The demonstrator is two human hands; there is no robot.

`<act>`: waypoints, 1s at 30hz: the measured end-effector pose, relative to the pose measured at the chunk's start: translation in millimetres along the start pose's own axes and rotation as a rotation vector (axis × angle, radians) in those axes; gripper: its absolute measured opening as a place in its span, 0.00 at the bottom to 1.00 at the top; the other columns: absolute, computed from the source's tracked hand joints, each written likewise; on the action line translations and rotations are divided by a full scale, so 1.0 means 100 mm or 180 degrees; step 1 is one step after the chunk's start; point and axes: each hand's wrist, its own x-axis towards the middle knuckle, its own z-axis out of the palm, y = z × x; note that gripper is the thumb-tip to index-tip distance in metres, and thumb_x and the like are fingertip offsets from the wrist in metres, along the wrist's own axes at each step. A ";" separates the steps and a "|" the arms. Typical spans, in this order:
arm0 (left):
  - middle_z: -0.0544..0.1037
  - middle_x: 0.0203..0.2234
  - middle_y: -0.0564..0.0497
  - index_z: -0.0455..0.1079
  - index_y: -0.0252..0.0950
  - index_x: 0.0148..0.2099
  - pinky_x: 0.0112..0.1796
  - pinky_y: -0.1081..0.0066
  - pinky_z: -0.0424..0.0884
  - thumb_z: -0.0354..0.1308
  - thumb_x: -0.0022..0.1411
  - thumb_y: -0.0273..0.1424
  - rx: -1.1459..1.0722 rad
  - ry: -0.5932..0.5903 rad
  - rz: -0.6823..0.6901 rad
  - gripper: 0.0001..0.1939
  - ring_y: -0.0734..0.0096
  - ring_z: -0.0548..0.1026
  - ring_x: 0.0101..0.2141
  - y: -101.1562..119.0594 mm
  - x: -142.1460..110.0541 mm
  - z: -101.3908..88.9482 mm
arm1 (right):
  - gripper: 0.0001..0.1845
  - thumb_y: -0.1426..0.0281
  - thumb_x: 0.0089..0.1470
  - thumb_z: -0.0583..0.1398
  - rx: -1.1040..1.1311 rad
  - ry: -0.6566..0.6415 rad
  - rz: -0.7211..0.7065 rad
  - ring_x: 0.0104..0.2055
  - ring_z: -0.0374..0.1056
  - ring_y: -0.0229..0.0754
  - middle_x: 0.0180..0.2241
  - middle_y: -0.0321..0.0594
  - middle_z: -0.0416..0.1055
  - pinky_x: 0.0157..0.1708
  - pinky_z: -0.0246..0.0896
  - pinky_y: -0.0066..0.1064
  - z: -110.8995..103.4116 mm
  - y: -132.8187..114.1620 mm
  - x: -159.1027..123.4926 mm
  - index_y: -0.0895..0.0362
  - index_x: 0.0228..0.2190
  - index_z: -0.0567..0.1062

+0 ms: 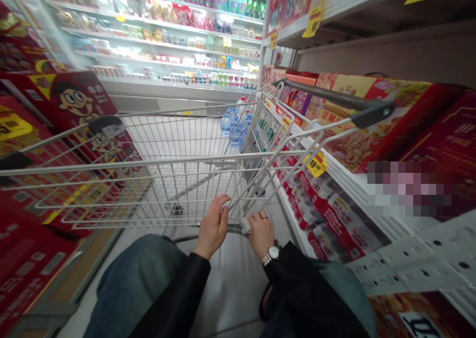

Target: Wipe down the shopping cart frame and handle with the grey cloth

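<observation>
A metal wire shopping cart (159, 160) stands sideways in front of my knees. My left hand (213, 226) is closed at the lower wires near the cart's rear end, thumb lying alongside the curled fingers. Beside it, my right hand (261, 235), with a ring and a wristwatch (273, 253), has its fingers curled over a small pale grey piece (246, 225) at the lower frame tube (232, 227). Whether that piece belongs to the cart, I cannot tell. Above and to the right is the cart's push handle (330, 96).
Red snack boxes (80, 97) are stacked on the left. On the right, a shelf carries gift boxes (334, 110) above packs of bottles (334, 214), with a yellow price tag (315, 163). Water bottles (236, 125) stand on the floor before a lit refrigerated display (167, 90).
</observation>
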 end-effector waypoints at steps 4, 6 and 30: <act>0.70 0.60 0.43 0.65 0.41 0.61 0.61 0.55 0.66 0.43 0.74 0.35 0.0000 0.0032 0.0010 0.18 0.61 0.68 0.63 0.00 -0.01 0.02 | 0.20 0.81 0.51 0.62 0.0015 0.0181 0.0025 0.50 0.61 0.51 0.44 0.43 0.73 0.44 0.58 0.38 -0.20 0.08 -0.05 0.53 0.45 0.76; 0.70 0.60 0.43 0.65 0.41 0.61 0.61 0.56 0.66 0.43 0.74 0.35 0.0000 0.0048 -0.0002 0.18 0.62 0.68 0.63 0.00 -0.01 0.03 | 0.19 0.80 0.52 0.61 -0.0038 0.0107 -0.0001 0.50 0.61 0.51 0.44 0.44 0.73 0.44 0.57 0.38 -0.14 0.08 -0.05 0.54 0.45 0.76; 0.70 0.61 0.43 0.65 0.41 0.61 0.62 0.57 0.66 0.44 0.74 0.34 0.0024 0.0005 -0.0034 0.18 0.62 0.66 0.64 0.00 -0.03 0.02 | 0.17 0.83 0.52 0.59 0.0061 0.0123 -0.0417 0.48 0.62 0.50 0.42 0.44 0.74 0.43 0.58 0.38 0.05 -0.09 -0.03 0.56 0.42 0.77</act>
